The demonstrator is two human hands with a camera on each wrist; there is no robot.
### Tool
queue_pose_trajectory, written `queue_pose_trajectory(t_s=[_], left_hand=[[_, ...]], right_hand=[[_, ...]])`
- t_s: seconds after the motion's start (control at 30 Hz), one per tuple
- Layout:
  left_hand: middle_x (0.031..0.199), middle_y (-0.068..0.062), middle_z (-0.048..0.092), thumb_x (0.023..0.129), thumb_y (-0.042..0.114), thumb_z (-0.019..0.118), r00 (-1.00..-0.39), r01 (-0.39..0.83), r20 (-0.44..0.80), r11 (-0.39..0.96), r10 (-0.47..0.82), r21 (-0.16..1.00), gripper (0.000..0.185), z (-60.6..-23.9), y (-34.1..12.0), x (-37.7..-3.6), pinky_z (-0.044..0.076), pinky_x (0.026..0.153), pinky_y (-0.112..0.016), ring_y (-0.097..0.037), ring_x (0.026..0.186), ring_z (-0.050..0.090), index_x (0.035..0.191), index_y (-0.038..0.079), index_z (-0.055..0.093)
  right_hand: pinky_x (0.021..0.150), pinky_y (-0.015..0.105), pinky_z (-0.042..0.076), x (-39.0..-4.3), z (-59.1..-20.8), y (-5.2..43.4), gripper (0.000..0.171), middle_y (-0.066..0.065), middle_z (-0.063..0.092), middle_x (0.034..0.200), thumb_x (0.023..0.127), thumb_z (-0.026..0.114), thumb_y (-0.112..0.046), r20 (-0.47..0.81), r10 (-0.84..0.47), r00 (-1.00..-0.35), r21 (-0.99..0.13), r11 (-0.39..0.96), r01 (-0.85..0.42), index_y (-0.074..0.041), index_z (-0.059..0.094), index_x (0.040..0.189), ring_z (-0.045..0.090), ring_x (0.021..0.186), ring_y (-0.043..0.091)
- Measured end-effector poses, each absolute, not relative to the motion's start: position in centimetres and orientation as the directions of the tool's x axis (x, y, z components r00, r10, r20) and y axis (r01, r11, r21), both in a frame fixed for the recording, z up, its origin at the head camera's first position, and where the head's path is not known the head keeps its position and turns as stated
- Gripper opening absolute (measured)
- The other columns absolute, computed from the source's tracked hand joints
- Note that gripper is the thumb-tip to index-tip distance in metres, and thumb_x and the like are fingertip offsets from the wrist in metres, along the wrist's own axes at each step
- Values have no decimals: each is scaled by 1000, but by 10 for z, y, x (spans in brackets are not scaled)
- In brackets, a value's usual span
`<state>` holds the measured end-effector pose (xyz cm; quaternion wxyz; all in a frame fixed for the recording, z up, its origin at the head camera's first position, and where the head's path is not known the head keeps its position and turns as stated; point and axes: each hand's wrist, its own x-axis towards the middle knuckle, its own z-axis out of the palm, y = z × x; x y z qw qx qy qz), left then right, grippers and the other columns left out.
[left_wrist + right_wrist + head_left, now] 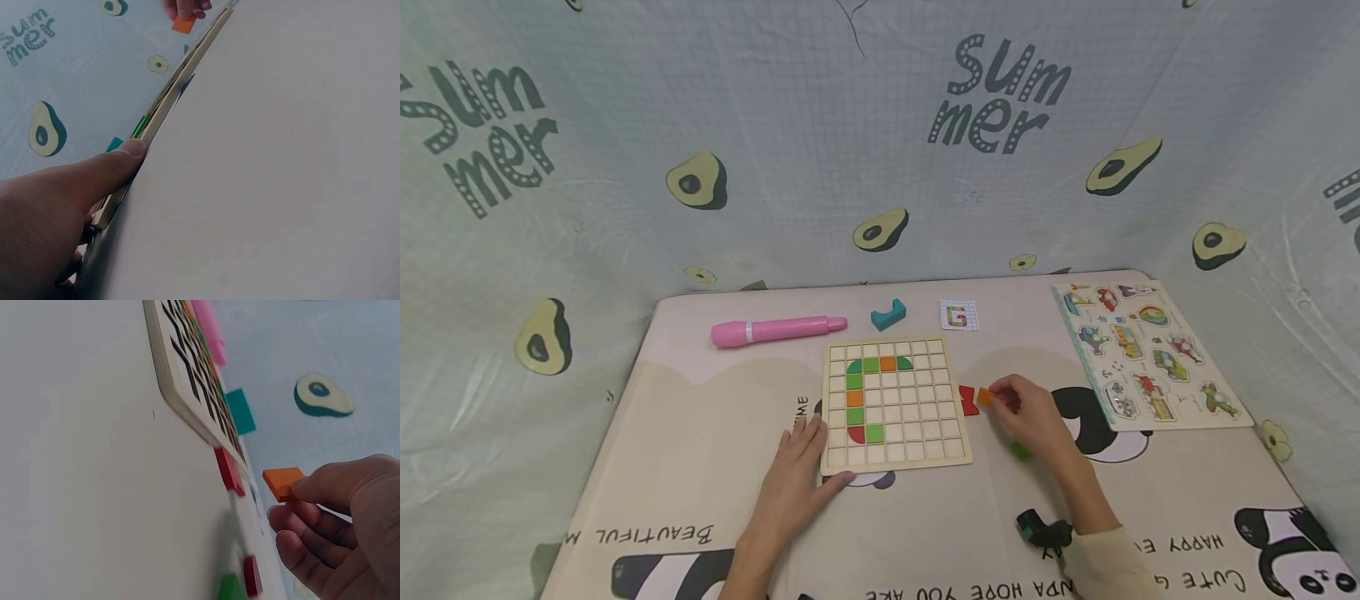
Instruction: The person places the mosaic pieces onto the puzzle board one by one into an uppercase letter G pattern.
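Table (pixel 700 433) carries a grid board (pixel 891 402) mid-table, partly filled with green, orange and red tiles. Left hand (pixel 795 483) lies flat with straight fingers, resting against the board's near left corner. Right hand (pixel 1033 414) pinches an orange tile (pixel 986 396) just right of the board, beside a red piece (pixel 968 400). Pink marker (pixel 775 330) and picture puzzle (pixel 1146 354) further back.
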<state>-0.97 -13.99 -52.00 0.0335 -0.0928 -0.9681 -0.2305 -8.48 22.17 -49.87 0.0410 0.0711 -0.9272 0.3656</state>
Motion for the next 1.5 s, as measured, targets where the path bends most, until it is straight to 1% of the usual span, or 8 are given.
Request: queue_pose_trajectory(t_s=[0.23, 0.37, 0.47, 0.7, 0.9, 1.23, 1.4, 1.5], left_hand=[[159, -15, 41, 82, 53, 76, -981, 193, 104, 875, 164, 445, 91, -520, -140, -9, 24, 128, -49, -34, 152, 29, 148, 0, 45], [158, -16, 42, 82, 52, 77, -980, 198, 117, 876, 163, 440, 90, -520, -140, -9, 26, 127, -50, -35, 152, 31, 148, -1, 46], [157, -16, 44, 82, 50, 78, -978, 205, 133, 878, 163, 432, 88, -520, -140, -9, 27, 126, -51, -37, 151, 32, 147, -1, 47], [156, -17, 45, 82, 51, 78, -975, 214, 152, 879, 164, 426, 88, -522, -140, -9, 28, 126, -52, -37, 150, 34, 146, -2, 49], [156, -17, 45, 80, 51, 78, -974, 216, 154, 877, 164, 429, 88, -523, -139, -9, 29, 125, -53, -38, 149, 34, 145, -1, 49], [159, -15, 41, 82, 54, 76, -982, 189, 101, 877, 161, 441, 91, -520, -139, -9, 25, 128, -49, -34, 152, 29, 149, 1, 45], [159, -15, 40, 83, 55, 75, -983, 183, 90, 877, 159, 444, 91, -520, -140, -10, 24, 128, -49, -34, 153, 28, 149, 1, 44], [159, -15, 40, 83, 55, 75, -983, 183, 90, 877, 160, 445, 91, -520, -140, -9, 24, 128, -49, -34, 153, 29, 149, 0, 45]], right_hand=[[66, 21, 55, -89, -496, 193, 14, 5, 69, 91, 90, 70, -8, 139, -162, -977, -678, 703, -213, -5, 68, 103, 59, 76, 11], [65, 20, 54, -91, -497, 180, 14, 4, 68, 89, 88, 72, -4, 173, -208, -963, -684, 678, -270, -4, 67, 101, 58, 75, 9], [66, 18, 54, -91, -496, 170, 14, 3, 68, 89, 89, 71, -5, 172, -241, -955, -689, 664, -292, -5, 67, 102, 56, 75, 9], [68, 17, 53, -89, -496, 146, 15, -1, 65, 87, 89, 73, -8, 153, -315, -937, -708, 626, -326, -9, 67, 103, 55, 77, 9], [70, 16, 54, -85, -499, 128, 14, -7, 62, 86, 90, 73, -11, 108, -336, -936, -712, 630, -309, -15, 67, 102, 54, 78, 8], [70, 16, 54, -80, -504, 114, 10, -9, 62, 85, 92, 72, -16, 55, -433, -900, -688, 637, -349, -15, 69, 101, 55, 77, 7], [75, 17, 56, -81, -506, 113, 11, -10, 64, 91, 92, 72, -20, 47, -445, -894, -652, 665, -365, -17, 72, 103, 55, 81, 5], [77, 19, 58, -81, -506, 113, 13, -8, 65, 95, 92, 73, -19, 67, -465, -883, -624, 670, -401, -16, 76, 104, 56, 85, 5]])
